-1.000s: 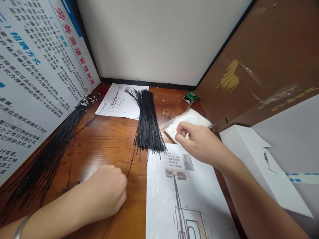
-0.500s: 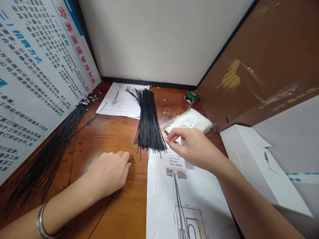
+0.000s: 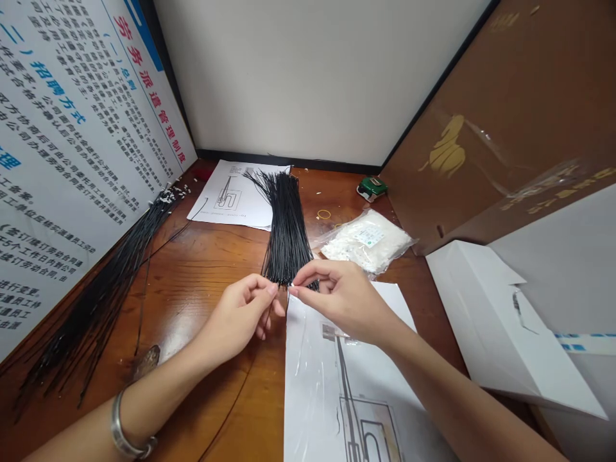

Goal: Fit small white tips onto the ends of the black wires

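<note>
My left hand pinches the end of a thin black wire that trails back over the wooden table toward me. My right hand pinches a tiny white piece right at that wire's tip; the fingertips of both hands nearly touch. Just behind them lies a bundle of black wires. A clear bag of small white parts sits to the right of the bundle.
A second heap of black wires lies along the printed board at left. Printed sheets lie at the back and under my right arm. A green object, a brown board and a white box stand at right.
My left hand rose off the table with one black wire. My right hand came left from the bag of white parts. The two hands met in front of the bundle.
</note>
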Available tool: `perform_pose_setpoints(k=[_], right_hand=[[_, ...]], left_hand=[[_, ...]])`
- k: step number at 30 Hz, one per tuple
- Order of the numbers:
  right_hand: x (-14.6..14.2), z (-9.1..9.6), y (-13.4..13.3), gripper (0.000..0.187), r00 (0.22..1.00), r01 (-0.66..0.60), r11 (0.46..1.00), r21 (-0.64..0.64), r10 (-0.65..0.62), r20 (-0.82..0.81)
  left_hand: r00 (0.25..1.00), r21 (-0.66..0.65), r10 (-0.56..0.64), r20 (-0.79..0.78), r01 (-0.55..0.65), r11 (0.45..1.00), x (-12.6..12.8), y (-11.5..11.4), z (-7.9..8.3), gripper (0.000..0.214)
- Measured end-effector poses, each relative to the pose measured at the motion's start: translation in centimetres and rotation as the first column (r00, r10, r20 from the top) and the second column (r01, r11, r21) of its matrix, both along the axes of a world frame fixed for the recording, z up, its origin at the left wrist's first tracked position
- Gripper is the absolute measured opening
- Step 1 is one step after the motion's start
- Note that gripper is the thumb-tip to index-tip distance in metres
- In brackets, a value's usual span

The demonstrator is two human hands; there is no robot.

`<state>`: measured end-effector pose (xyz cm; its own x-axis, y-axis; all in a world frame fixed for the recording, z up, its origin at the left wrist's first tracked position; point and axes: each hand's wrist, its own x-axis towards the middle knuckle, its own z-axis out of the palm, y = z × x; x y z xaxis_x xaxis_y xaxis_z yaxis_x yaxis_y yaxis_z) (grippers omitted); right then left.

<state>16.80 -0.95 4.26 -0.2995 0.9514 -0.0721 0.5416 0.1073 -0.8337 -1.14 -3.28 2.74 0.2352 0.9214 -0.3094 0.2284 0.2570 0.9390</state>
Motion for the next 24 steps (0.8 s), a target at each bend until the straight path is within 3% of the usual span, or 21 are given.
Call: perform_pose_setpoints(k=[3,7,14,24], right_hand=[[-0.2,-0.5,0.0,0.012,0.997,0.04,0.999,-0.03,-0.042,-0.069],[-0.1,-1.0,0.2,0.009,0.996,0.041,0.998,-0.041,-0.044,-0.08],[0.2,-0.8,0.6,0.011,0.994,0.069,0.997,-0.04,-0.072,-0.085],[0.1,-1.2,1.0,0.011,0.943,0.003,0.983,-0.185,-0.064,-0.327]], left_hand=[[0.95,-0.112,0.15,0.275,-0.123,0.986,1.5,0.3,-0.9,0.027],[0.88,-0.159,0.238,0.412,-0.188,0.969,2.1,0.9,-1.8,0.023],[0.844,-0.116,0.167,0.509,-0.125,0.985,1.8,1.6,-2.6,0.016],[0.82,-0.123,0.092,0.565,-0.026,0.992,0.9,1.5,-3.2,0.022]])
